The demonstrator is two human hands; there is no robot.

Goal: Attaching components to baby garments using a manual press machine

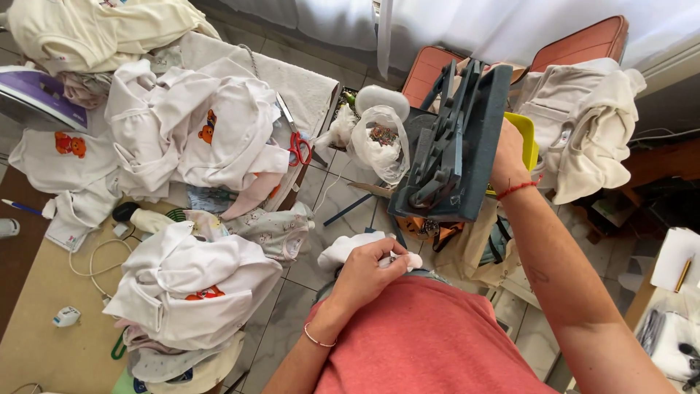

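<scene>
The table (44, 292) fills the side at nine o'clock, and it is heaped with small white baby clothes: one big pile (197, 131) with orange bear pictures at about ten o'clock, and another pile (189, 292) nearer, at eight o'clock. At one o'clock a red-brown chair (583, 44) holds a heap of cream clothes (583, 124). In the middle stands a dark grey press machine (456, 146), tilted up on its side. The right hand (509, 157) grips its edge at two o'clock, fingers closed around it. The left hand (364, 273), at six o'clock, is curled tight around a small white cloth piece (350, 246), just below the press. It looks like only one piece is being worked on now, and many clothes in the piles still wait; I cannot tell which ones are finished. A clear plastic bag (379, 142) sits at twelve o'clock, just left of the press, with small dark bits inside that are too tiny to name. A yellow tub (526, 138) peeks out behind the right hand; what is inside is hidden. Red-handled scissors (297, 142) lie on the table edge.
</scene>
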